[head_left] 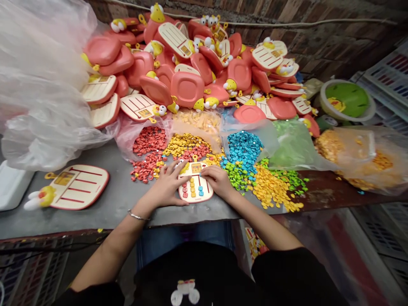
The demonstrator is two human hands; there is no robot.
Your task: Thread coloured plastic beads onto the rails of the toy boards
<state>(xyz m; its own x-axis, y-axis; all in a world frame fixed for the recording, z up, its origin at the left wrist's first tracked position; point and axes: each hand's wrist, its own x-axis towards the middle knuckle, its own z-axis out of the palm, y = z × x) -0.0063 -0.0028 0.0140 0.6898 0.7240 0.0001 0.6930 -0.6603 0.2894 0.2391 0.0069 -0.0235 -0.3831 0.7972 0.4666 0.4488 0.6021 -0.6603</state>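
A cream slotted board [195, 196] lies in front of me, with red pieces [185, 190], yellow pieces [192, 187] and blue pieces [200, 191] in its slots. My left hand [167, 185] rests across the board's left side, fingers spread, holding it against the table. On the right side, my right hand [217, 179] has its thumb and fingertips pinched at the top of the blue column, where a bit of blue shows. The slot at the far right of the board has no pieces visible in it.
Behind the board lie heaps of red [149, 141], blue [244, 146], green [237, 175] and yellow pieces [274, 187]. Red-backed boards [187, 89] are piled at the back. Another board [83, 187] lies left, near plastic bags [47, 85]. A green-lined bowl [347, 100] stands right.
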